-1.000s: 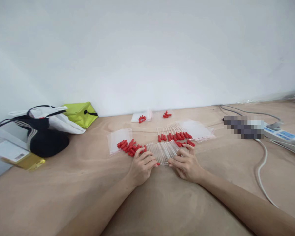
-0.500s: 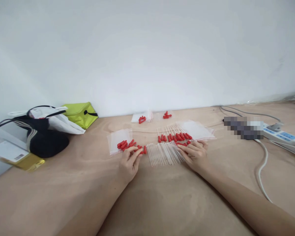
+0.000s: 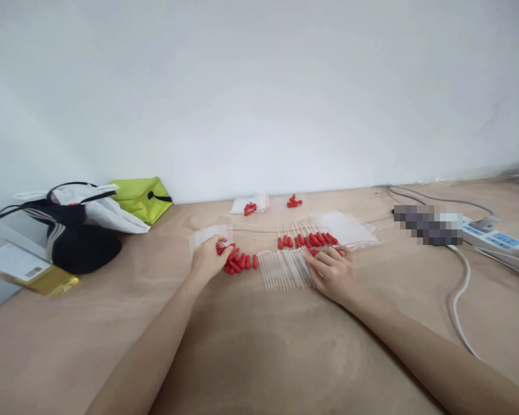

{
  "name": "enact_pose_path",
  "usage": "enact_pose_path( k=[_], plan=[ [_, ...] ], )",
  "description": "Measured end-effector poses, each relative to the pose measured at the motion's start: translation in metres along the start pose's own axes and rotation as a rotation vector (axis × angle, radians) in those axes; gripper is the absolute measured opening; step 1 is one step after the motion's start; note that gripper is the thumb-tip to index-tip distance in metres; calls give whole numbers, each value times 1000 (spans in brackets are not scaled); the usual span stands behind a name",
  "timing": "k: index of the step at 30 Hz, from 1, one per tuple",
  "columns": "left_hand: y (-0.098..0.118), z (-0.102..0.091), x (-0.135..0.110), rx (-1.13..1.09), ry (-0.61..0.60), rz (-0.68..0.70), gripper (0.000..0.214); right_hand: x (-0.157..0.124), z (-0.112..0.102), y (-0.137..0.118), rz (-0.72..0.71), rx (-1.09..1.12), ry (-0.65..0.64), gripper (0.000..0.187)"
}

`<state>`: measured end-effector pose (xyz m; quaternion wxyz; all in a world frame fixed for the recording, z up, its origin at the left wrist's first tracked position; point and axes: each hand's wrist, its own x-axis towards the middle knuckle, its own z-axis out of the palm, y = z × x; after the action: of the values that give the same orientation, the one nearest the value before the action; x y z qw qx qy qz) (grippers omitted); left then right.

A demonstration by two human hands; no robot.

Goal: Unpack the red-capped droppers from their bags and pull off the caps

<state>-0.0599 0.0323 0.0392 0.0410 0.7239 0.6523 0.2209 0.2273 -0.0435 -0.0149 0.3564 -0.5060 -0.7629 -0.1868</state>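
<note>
My left hand [image 3: 207, 258] is curled over the left end of a heap of small red caps [image 3: 240, 262], at the edge of a small clear zip bag [image 3: 205, 234]; what its fingers pinch is hidden. My right hand [image 3: 331, 270] lies with fingers stretched flat on the right end of a row of clear thin tubes [image 3: 283, 268] on the wooden table [image 3: 259, 357]. Behind it lies a second row of tubes with red caps [image 3: 307, 238] next to a stack of clear bags [image 3: 348, 227].
Two small bags with red caps [image 3: 251, 206] lie by the wall. At the left sit a black-and-white bag [image 3: 75, 230], a green pouch [image 3: 142, 199] and a yellow box [image 3: 34, 276]. A power strip [image 3: 495, 237] and white cables [image 3: 458, 294] lie right.
My left hand moved left and away from the clear tubes to the red caps and the zip bag. My right hand shifted to the tubes' right end and stays there.
</note>
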Motion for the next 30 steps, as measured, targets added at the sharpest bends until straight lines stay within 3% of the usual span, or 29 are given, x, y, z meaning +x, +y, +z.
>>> enact_pose_path(
  k=[2,5,9,16,22,26,30],
  plan=[
    [-1,-2,0,27,-7,-2,26,0,0,0,-11,-2,-10,18],
    [1,-4,-2,47,77,40,26,1,-1,-2,-19,4,-37,18],
    [17,-1,-4,60,117,129,20,1,-4,-3,-16,25,-76,22],
    [62,14,-6,82,-39,183,16,1,-5,-3,17,31,-148,33],
    [95,29,10,128,-196,113,27,0,-4,-2,3,29,-198,38],
    [109,40,22,143,-330,14,37,1,-4,-2,1,16,-217,40],
    [115,49,28,146,-358,-27,34,1,-4,-3,1,16,-221,42]
  ],
)
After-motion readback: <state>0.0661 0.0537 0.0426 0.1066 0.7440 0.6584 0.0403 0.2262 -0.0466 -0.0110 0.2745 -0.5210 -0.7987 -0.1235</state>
